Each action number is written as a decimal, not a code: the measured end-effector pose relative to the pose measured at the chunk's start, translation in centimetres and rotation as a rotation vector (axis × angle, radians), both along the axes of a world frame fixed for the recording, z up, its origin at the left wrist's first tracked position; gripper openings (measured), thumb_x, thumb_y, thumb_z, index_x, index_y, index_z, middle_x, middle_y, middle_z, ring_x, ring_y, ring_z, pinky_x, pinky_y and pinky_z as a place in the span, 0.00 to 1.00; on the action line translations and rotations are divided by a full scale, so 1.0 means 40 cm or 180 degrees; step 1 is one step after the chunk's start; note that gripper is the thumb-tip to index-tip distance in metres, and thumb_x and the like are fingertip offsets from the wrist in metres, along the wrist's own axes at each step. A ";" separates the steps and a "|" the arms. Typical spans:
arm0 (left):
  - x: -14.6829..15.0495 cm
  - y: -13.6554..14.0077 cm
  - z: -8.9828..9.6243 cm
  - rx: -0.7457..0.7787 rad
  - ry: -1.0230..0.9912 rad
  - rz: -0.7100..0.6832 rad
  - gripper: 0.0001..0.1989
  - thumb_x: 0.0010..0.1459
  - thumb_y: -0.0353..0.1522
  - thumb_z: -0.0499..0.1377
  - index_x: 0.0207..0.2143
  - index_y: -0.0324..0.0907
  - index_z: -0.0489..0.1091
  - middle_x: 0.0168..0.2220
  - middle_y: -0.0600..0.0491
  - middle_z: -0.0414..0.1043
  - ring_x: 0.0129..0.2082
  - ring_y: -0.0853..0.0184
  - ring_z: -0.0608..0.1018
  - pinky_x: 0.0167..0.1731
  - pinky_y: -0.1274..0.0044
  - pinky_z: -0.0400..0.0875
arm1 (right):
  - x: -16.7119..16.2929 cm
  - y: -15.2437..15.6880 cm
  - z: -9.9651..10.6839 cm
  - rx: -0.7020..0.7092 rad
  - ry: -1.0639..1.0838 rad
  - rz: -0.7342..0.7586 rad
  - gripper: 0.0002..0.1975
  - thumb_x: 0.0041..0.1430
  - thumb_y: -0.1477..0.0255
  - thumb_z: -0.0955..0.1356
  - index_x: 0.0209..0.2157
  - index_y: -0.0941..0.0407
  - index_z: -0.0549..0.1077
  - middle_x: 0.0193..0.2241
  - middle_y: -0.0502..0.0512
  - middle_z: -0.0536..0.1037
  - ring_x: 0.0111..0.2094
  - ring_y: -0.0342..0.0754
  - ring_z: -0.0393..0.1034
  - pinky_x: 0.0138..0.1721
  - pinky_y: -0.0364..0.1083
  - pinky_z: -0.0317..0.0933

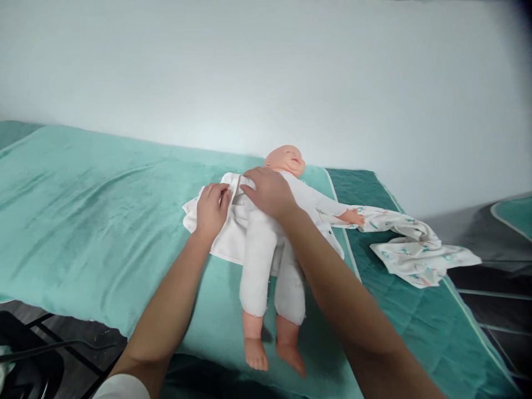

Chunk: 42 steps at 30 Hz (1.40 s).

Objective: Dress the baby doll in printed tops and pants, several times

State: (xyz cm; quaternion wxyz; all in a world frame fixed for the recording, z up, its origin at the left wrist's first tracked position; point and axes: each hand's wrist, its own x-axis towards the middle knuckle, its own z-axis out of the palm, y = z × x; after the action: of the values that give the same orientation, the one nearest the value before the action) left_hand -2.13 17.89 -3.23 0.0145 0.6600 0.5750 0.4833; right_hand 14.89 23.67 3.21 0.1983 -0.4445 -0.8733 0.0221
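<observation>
Head view: worn on the person's head, facing forward and steeply enough down to look onto the bed cover [103, 216] from above.
Forearms [168, 310]: closest to the lens, entering at lower left and lower right.
Left hand [213, 210] and right hand [269, 191]: farther out, around mid-frame.
Doll [261, 238]: viewed from its foot end, feet at lower centre, head above mid-frame.
Wall [249, 72]: farthest, filling the upper frame behind the bed cover.
</observation>
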 end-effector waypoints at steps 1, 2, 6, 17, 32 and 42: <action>0.008 -0.009 0.001 -0.0017 -0.0045 -0.0086 0.09 0.70 0.33 0.52 0.44 0.44 0.71 0.43 0.47 0.77 0.47 0.61 0.77 0.50 0.68 0.70 | 0.029 -0.006 -0.001 -0.0002 0.0201 -0.0082 0.15 0.68 0.67 0.63 0.51 0.57 0.75 0.52 0.62 0.79 0.53 0.60 0.70 0.55 0.56 0.61; 0.017 -0.017 0.003 -0.0038 -0.0086 -0.0176 0.09 0.69 0.33 0.52 0.45 0.44 0.71 0.44 0.48 0.77 0.47 0.62 0.77 0.50 0.69 0.71 | 0.062 -0.012 -0.006 0.0011 0.0412 -0.0143 0.15 0.68 0.67 0.63 0.51 0.57 0.75 0.52 0.62 0.79 0.54 0.59 0.70 0.57 0.57 0.61; 0.051 -0.039 0.006 -0.0048 -0.0222 -0.0442 0.09 0.67 0.31 0.54 0.47 0.46 0.71 0.49 0.48 0.75 0.52 0.63 0.76 0.51 0.69 0.73 | 0.214 -0.044 -0.063 0.0254 0.1412 -0.0558 0.16 0.67 0.64 0.62 0.50 0.54 0.74 0.52 0.62 0.78 0.55 0.56 0.70 0.57 0.56 0.64; 0.039 -0.025 -0.001 -0.1519 -0.0091 0.0917 0.13 0.63 0.43 0.60 0.40 0.43 0.70 0.41 0.45 0.75 0.44 0.55 0.77 0.44 0.68 0.69 | 0.307 -0.088 -0.177 -0.1257 0.2879 -0.1411 0.39 0.63 0.44 0.62 0.64 0.57 0.67 0.47 0.63 0.80 0.48 0.56 0.73 0.50 0.53 0.67; 0.146 0.049 0.161 -0.0839 -0.0792 -0.0532 0.10 0.67 0.36 0.53 0.33 0.44 0.59 0.30 0.58 0.60 0.32 0.69 0.66 0.35 0.77 0.60 | 0.282 -0.089 -0.175 -0.2356 0.4691 -0.0420 0.37 0.50 0.53 0.76 0.61 0.44 0.67 0.49 0.52 0.80 0.50 0.54 0.72 0.48 0.51 0.68; 0.164 0.042 0.199 -0.1045 0.0035 0.0415 0.06 0.62 0.32 0.57 0.31 0.43 0.66 0.35 0.49 0.71 0.39 0.61 0.73 0.42 0.71 0.66 | 0.281 -0.084 -0.180 -0.2519 0.4726 -0.0441 0.37 0.51 0.56 0.74 0.62 0.44 0.65 0.47 0.51 0.79 0.42 0.49 0.73 0.35 0.45 0.67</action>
State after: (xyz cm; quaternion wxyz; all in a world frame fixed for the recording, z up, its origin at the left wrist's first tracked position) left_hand 4.45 19.59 4.72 0.0876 0.6127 0.6878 0.3792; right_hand 26.12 20.32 -4.01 0.5514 -0.4039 -0.4148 0.6007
